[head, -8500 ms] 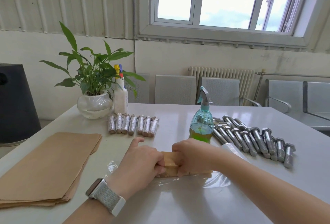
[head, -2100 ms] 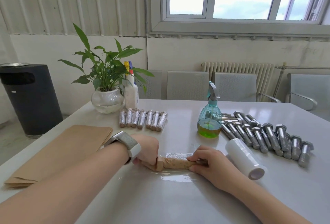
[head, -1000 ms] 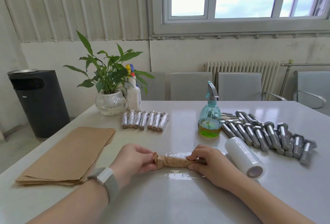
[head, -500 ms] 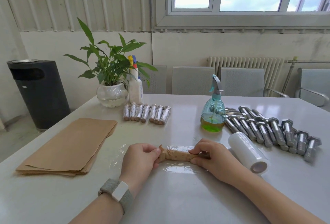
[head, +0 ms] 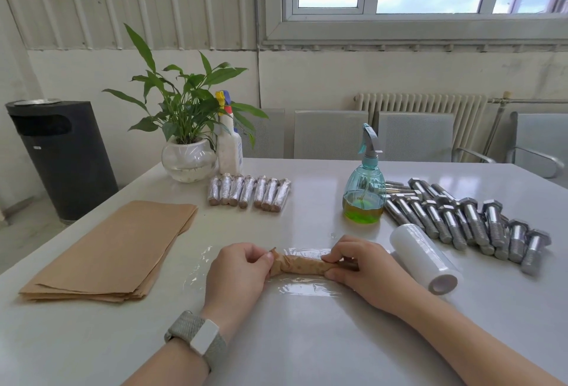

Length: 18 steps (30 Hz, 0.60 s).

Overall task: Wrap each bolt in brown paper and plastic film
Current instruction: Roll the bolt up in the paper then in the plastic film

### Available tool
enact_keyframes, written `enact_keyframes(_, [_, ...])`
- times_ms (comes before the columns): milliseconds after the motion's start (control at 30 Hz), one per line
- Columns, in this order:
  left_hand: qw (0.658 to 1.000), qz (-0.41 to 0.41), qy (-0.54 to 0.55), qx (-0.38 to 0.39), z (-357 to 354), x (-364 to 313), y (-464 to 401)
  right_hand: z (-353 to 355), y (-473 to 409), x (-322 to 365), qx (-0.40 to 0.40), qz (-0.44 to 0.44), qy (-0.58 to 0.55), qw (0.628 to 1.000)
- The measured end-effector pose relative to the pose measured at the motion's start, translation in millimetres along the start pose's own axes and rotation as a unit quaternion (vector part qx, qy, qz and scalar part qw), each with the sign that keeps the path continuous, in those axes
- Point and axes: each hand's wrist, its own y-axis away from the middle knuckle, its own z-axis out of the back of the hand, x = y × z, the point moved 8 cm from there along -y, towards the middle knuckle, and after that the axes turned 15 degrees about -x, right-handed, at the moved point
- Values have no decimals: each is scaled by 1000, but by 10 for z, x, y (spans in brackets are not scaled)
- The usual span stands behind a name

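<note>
Papered bolt [head: 299,265], on film [head: 307,288]: heavy, stiff core, slippery clingy skin (judged); left hand [head: 238,265] and right hand [head: 361,265] pinch its ends.

paper stack [head: 113,247] left, bolts [head: 467,219] right

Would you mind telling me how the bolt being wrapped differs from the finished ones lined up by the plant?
The bolt being wrapped shows plain brown paper; the finished bolts look silvery under film. It lies crosswise on a film sheet, held by the left hand and right hand; the finished ones lie untouched, pointing away, side by side. Both have brown paper inside.
</note>
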Motion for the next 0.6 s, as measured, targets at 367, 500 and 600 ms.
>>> enact_keyframes(367, [993,-103,-37,-41,77,-159,110,8,16,13,-3,3,-1,1000])
enact_keyframes(500, [982,-170,-49,-65,131,-305,187,16,13,21,0,-5,6,1000])
enact_keyframes(600, [939,-305,-148,-53,40,-464,272,15,17,31,1,-7,6,1000])
